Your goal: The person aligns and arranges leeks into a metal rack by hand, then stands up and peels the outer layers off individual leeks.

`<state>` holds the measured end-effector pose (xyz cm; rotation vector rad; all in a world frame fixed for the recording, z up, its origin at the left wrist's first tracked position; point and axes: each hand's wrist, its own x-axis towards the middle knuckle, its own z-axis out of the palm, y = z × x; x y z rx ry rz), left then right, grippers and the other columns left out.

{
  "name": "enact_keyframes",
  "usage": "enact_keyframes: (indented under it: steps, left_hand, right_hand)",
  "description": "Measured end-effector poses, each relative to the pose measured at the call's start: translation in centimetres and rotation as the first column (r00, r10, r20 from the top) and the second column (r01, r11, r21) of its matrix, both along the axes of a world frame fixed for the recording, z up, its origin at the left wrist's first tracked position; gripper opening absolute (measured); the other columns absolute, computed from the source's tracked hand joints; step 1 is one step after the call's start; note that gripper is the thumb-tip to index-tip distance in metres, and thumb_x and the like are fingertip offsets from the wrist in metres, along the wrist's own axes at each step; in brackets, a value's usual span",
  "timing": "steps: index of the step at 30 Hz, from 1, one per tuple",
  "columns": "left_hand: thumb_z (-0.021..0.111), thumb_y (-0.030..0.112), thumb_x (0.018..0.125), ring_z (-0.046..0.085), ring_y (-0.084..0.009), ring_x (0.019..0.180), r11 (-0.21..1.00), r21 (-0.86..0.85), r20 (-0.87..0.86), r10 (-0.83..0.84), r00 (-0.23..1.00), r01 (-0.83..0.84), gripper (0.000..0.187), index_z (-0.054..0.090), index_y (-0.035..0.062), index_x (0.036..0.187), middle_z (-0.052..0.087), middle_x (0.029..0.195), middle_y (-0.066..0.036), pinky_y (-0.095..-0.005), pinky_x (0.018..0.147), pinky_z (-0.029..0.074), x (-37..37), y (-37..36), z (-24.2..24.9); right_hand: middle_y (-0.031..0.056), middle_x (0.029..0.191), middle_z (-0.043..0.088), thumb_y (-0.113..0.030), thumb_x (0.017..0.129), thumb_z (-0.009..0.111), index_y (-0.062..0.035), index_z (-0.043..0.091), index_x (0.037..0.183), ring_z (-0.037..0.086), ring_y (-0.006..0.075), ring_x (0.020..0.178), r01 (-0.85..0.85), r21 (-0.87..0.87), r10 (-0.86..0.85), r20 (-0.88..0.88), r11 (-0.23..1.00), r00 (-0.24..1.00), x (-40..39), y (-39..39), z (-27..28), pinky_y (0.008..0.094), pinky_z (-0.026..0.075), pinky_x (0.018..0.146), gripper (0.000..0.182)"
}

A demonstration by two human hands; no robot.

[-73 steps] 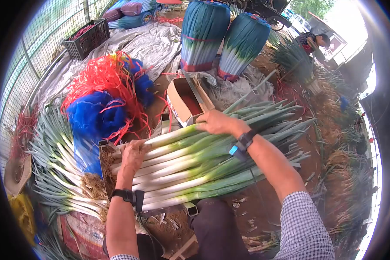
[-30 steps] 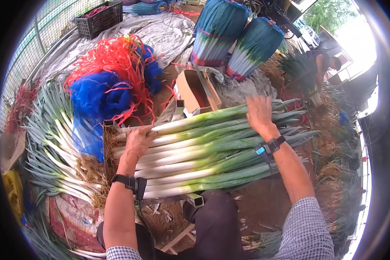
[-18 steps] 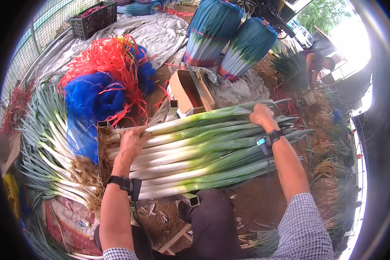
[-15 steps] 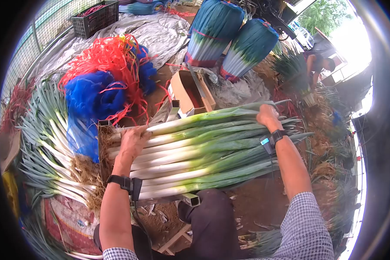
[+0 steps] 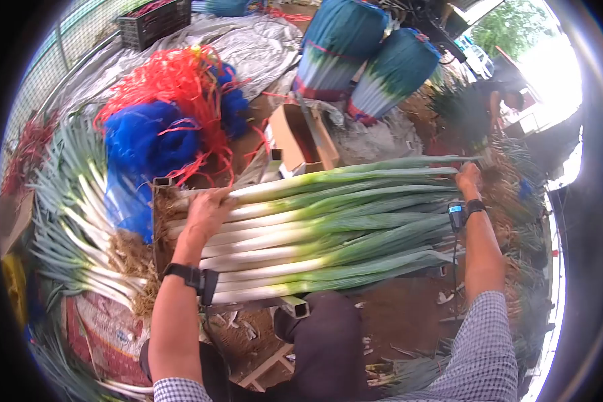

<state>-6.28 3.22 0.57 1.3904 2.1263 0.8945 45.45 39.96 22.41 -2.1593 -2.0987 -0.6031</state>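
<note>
Several leeks [image 5: 301,224] lie side by side in front of me on a metal frame [image 5: 294,306], white root ends to the left and green leaves to the right. My left hand [image 5: 209,209] is closed over the white stalk of the farthest leek, close to the roots. At the other end, my right hand [image 5: 469,178] is closed on the leaf tips of the far leeks. The roots reach an upright plate [image 5: 159,224] at the frame's left end. Both wrists carry a strapped device.
More leeks [image 5: 90,221] are piled at the left. Beyond them lie blue netting [image 5: 150,141] and red ribbons [image 5: 160,80]. A cardboard box [image 5: 290,137] stands behind the frame, with two wrapped leek bundles [image 5: 341,50] farther back. Another person [image 5: 506,100] bends at the far right.
My right hand has moved to the right along the leaves, out to their tips, and the leaves lie straighter. My left hand has stayed at the root end.
</note>
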Motion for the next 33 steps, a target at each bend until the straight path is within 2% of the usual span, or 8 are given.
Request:
enact_keyframes:
  steps: [8, 12, 15, 17, 19, 28, 30, 33]
  left_hand:
    - [0.068, 0.032, 0.091, 0.066, -0.0343, 0.106, 0.999, 0.052, -0.032, 0.011, 0.999, -0.009, 0.037, 0.072, 0.0107, 0.122, 0.073, 0.109, -0.016, -0.045, 0.101, 0.043, 0.2, 0.0, -0.4]
    - [0.066, 0.03, 0.091, 0.068, -0.0366, 0.101, 1.0, 0.013, -0.072, -0.017, 0.997, 0.018, 0.035, 0.072, 0.008, 0.118, 0.073, 0.105, -0.017, -0.0454, 0.091, 0.05, 0.4, 0.0, 1.0]
    - [0.065, 0.036, 0.092, 0.068, -0.0368, 0.103, 0.999, 0.035, -0.073, -0.036, 0.997, 0.038, 0.039, 0.071, 0.0074, 0.117, 0.073, 0.104, -0.019, -0.0453, 0.091, 0.05, 0.0, 0.2, 0.0]
    - [0.066, 0.038, 0.092, 0.068, -0.0373, 0.103, 0.999, -0.018, -0.052, -0.034, 0.998, 0.033, 0.04, 0.072, 0.0071, 0.117, 0.073, 0.104, -0.02, -0.0452, 0.091, 0.051, 0.0, 0.2, 0.4]
    - [0.068, 0.041, 0.091, 0.068, -0.0383, 0.103, 1.0, -0.014, -0.018, -0.024, 1.0, 0.023, 0.041, 0.073, 0.0066, 0.114, 0.073, 0.103, -0.022, -0.0449, 0.092, 0.051, -0.2, 0.2, 0.3]
    - [0.073, 0.036, 0.088, 0.067, -0.0347, 0.097, 0.997, -0.074, 0.079, -0.026, 0.996, 0.032, 0.039, 0.07, 0.0042, 0.11, 0.072, 0.097, -0.016, -0.0465, 0.089, 0.048, -0.5, 0.7, -0.4]
    - [0.076, 0.028, 0.085, 0.06, -0.034, 0.115, 0.975, 0.223, -0.254, 0.08, 0.964, -0.023, 0.048, 0.066, 0.0024, 0.124, 0.067, 0.122, -0.017, -0.0469, 0.102, 0.042, 0.2, 0.4, -0.8]
    - [0.072, 0.016, 0.083, 0.052, -0.0353, 0.116, 0.897, 0.437, -0.488, 0.18, 0.854, 0.06, 0.035, 0.061, 0.0039, 0.113, 0.057, 0.116, -0.016, -0.0497, 0.101, 0.039, 2.5, -0.6, 0.3]
  right_hand:
    - [0.0244, 0.111, 0.07, -0.022, 0.083, 0.072, -0.0022, 0.071, 0.104, 0.066, 0.0432, 0.11, 0.094, 0.077, -0.091, -0.046, 0.993, 0.995, 7.9, 0.6, 2.1, 0.0497, 0.055, 0.091, 0.028]
    - [0.0238, 0.1, 0.073, -0.023, 0.089, 0.068, -0.0004, 0.072, 0.102, 0.069, 0.0437, 0.097, -0.153, 0.338, 0.226, -0.188, 0.929, 0.956, 7.3, -0.1, 4.2, 0.0505, 0.053, 0.083, 0.027]
    - [0.019, 0.104, 0.073, -0.017, 0.091, 0.064, -0.0021, 0.073, 0.107, 0.07, 0.0386, 0.095, -0.657, 0.251, 0.701, -0.322, 0.711, 0.636, -8.7, -12.0, 3.5, 0.0428, 0.054, 0.084, 0.024]
    - [0.0162, 0.09, 0.066, -0.01, 0.086, 0.062, -0.0007, 0.068, 0.093, 0.064, 0.0374, 0.09, -0.959, 0.132, 0.875, -0.455, 0.251, 0.167, -17.0, -17.1, -1.2, 0.0441, 0.052, 0.085, 0.013]
    - [0.0155, 0.081, 0.06, -0.02, 0.088, 0.066, -0.0028, 0.062, 0.082, 0.06, 0.0353, 0.088, -1.0, -0.03, 0.876, -0.482, 0.005, 0.019, -24.1, -20.5, -6.1, 0.0493, 0.049, 0.082, 0.019]
    - [0.0108, 0.098, 0.061, -0.025, 0.086, 0.07, -0.0046, 0.066, 0.098, 0.056, 0.0304, 0.099, -0.974, -0.183, 0.907, -0.374, 0.131, 0.192, -26.0, -24.4, -13.8, 0.0434, 0.045, 0.088, 0.024]
    - [0.0107, 0.1, 0.06, -0.023, 0.085, 0.071, -0.0047, 0.065, 0.099, 0.055, 0.0303, 0.101, -0.968, -0.207, 0.893, -0.395, 0.142, 0.216, -26.6, -24.3, -14.3, 0.0434, 0.044, 0.089, 0.024]
    - [0.011, 0.101, 0.059, -0.022, 0.085, 0.07, -0.0052, 0.064, 0.099, 0.055, 0.0303, 0.101, -0.965, -0.213, 0.896, -0.383, 0.152, 0.226, -26.7, -23.8, -14.5, 0.0438, 0.044, 0.089, 0.023]
